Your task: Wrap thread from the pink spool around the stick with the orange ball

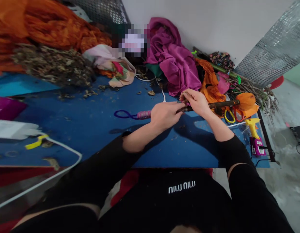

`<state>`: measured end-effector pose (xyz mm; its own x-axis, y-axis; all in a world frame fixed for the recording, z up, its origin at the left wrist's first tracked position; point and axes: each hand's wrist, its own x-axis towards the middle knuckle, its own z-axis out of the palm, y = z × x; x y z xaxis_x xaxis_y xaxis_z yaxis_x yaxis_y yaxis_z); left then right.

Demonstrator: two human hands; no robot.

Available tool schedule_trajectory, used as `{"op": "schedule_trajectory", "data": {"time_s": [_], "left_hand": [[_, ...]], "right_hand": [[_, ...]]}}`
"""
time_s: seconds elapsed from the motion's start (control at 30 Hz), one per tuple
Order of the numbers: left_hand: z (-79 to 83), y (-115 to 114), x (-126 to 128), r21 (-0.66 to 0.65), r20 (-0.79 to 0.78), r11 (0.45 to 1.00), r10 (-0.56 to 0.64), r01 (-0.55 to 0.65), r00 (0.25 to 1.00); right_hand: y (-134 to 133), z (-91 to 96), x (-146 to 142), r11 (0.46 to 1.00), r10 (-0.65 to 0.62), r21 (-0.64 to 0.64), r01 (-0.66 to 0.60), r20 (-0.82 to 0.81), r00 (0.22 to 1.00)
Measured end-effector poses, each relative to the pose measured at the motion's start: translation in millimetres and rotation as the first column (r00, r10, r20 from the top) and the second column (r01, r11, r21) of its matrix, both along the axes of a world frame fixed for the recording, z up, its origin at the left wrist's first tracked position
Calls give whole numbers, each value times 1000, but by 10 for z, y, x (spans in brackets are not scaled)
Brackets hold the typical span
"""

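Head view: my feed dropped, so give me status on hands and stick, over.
Left hand shut on brown stick. Right hand pinching same stick beside it. Scissors and glue gun lie to the right, apart from both hands.

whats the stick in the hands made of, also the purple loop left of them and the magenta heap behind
Stick: brown, matte and rough-looking, likely wood or a dried stem, gripped by the left hand and right hand.
Purple loop: thin bent wire or cord, perhaps fuzzy; too small to tell.
Magenta heap: soft woven cloth with a slight sheen, judging by its loose folds.
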<state>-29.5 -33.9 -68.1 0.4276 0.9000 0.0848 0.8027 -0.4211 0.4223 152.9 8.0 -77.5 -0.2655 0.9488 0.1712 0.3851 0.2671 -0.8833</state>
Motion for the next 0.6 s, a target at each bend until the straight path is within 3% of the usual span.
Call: {"op": "schedule_trajectory", "data": {"time_s": [0.1, 0.2, 0.4, 0.47, 0.6], "left_hand": [[8, 17, -35, 0, 16, 1000, 24, -24, 1000], [47, 66, -126, 24, 85, 997, 71, -74, 994], [163, 176, -445, 7, 119, 976, 214, -216, 970], [186, 188, -583, -3, 107, 972, 235, -236, 966], [213, 137, -858, -39, 83, 964, 264, -261, 961]], "right_hand": [[15, 79, 42, 1000, 18, -13, -20, -113, 993], [-43, 299, 209, 1000, 14, -22, -20, -252, 968], [-274, 776, 902, 967, 37, -222, -123, -356, 934], [-320, 875, 1184, 973, -24, -223, -52, -322, 946], [-317, 1061, 1768, 966, -249, -140, 218, -276, 928]]}}
